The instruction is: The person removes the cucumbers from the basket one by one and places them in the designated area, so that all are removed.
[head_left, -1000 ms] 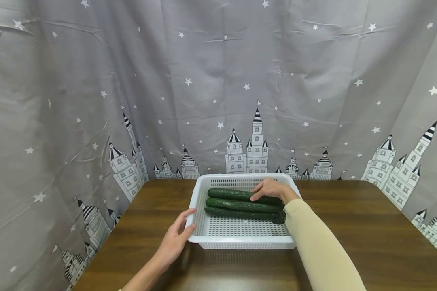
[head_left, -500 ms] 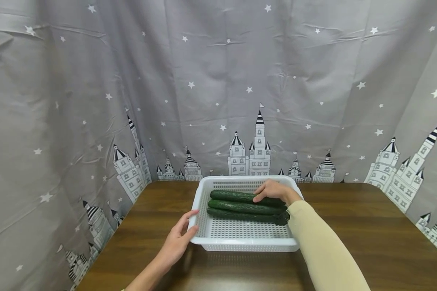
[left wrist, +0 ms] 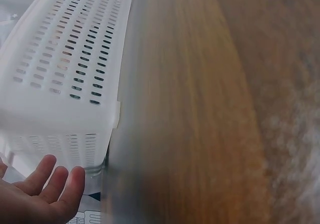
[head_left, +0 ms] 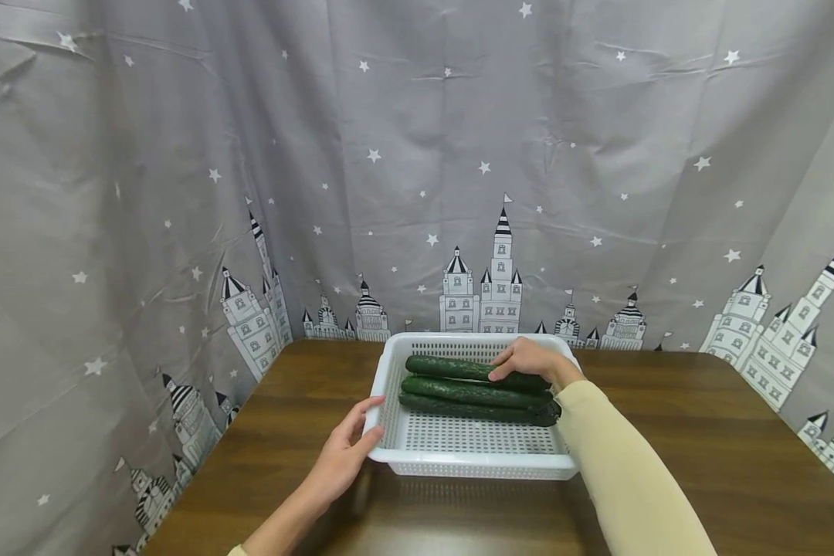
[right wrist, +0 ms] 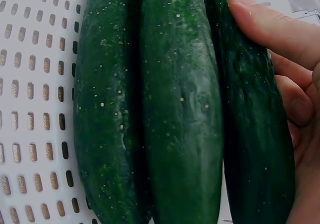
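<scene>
**Right Hand (head_left: 528,361) on Far Cucumber (head_left: 448,367), Left Hand (head_left: 342,448) at Basket (head_left: 476,460) Rim**

Your right hand reaches into the white perforated basket from its right side. Grip state: pinching. Your thumb (right wrist: 272,31) presses the near side of the far cucumber; your other fingers (right wrist: 295,98) are bent along its opposite side. The pictures do not show whether this cucumber bears on the basket floor or is held slightly clear of it.

Your left hand is positioned at the left end of the basket. Grip state: spread. Thumb and forefinger stand apart, both touching the rim. In the left wrist view, three fingertips (left wrist: 46,164) are near the basket's end wall; you cannot tell from this angle whether they touch it.

All three cucumbers are located inside the basket, lying lengthwise from left to right in its rear and middle part. The middle cucumber (head_left: 462,391) and the near cucumber (head_left: 462,409) lie side by side, touching. A narrow gap shows between the middle cucumber and the one you grip at the end lowest in the right wrist view. Your forearm and pale yellow sleeve (head_left: 628,467) cross the basket's right end.

The basket stands on a brown wood-grain table (head_left: 695,432). A grey curtain (head_left: 549,108), printed with stars and castles, hangs behind.
</scene>
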